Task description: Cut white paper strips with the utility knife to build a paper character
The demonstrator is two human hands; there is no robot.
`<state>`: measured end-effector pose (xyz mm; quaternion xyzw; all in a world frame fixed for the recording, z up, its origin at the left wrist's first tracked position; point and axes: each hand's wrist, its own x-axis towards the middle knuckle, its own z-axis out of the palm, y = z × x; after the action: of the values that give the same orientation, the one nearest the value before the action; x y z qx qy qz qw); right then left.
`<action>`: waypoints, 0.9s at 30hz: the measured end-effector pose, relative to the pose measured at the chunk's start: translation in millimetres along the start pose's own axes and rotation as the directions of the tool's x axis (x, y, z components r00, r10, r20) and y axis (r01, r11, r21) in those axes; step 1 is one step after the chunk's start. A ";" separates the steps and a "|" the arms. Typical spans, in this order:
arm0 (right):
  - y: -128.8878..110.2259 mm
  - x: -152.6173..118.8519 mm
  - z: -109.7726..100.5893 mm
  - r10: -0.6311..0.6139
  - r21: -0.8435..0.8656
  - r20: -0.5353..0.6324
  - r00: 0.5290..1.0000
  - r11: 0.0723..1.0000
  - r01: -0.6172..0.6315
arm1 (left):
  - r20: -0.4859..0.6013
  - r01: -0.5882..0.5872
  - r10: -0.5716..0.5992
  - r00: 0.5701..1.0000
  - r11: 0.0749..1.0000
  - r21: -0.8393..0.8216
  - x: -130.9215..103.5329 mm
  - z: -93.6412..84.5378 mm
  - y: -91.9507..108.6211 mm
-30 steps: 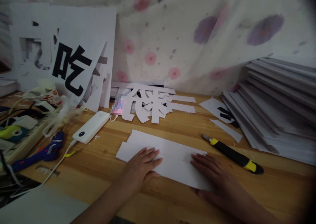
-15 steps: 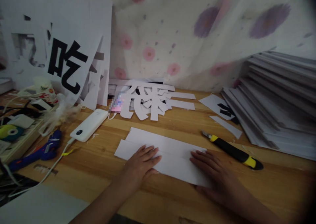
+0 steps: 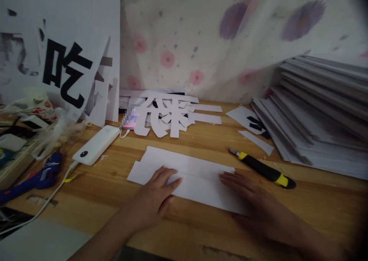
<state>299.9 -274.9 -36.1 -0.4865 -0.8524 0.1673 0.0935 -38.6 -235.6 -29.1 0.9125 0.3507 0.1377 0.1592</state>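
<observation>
A white strip of paper or thin board (image 3: 198, 174) lies flat on the wooden table, with a notch at its left end and a faint line along its length. My left hand (image 3: 161, 188) rests on its near edge left of the middle, fingers slightly bent and thumb apart. Flat on the right end lies my right hand (image 3: 250, 192), its fingers stretched out and pointing left, covering that corner. Just beyond the right hand is a black and yellow utility knife (image 3: 263, 168) with its blade end pointing to the upper left; neither hand touches it.
White cut-out character pieces (image 3: 169, 115) lie at the back. A stack of white boards (image 3: 322, 119) stands right. Left are a white power bank (image 3: 96, 146) with its cable, a blue glue gun (image 3: 43, 176), a power strip (image 3: 20, 161) and an upright sheet with a black character (image 3: 66, 75).
The view has shifted slightly right, so everything sits further left. My left hand has slid a little toward me, its fingers more bent. My right hand stays on the strip's right end.
</observation>
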 end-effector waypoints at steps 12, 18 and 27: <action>-0.8 -2.2 -4.5 -0.097 0.110 -0.018 0.995 0.989 0.098 | -0.136 -0.150 0.147 0.980 0.989 -0.014 3.1 10.6 -11.4; 0.6 -2.6 -2.9 -0.102 0.098 -0.012 0.995 0.990 0.103 | -0.139 -0.145 0.140 0.980 0.989 -0.022 2.7 11.8 -11.6; 2.7 -4.4 0.3 -0.096 0.089 -0.014 0.995 0.991 0.097 | -0.099 -0.111 0.107 0.989 0.993 -0.043 3.0 7.6 -8.6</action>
<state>304.3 -277.5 -37.4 -0.4409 -0.8661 0.1981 0.1272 -38.8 -229.0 -39.0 0.9185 0.3041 0.1988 0.1563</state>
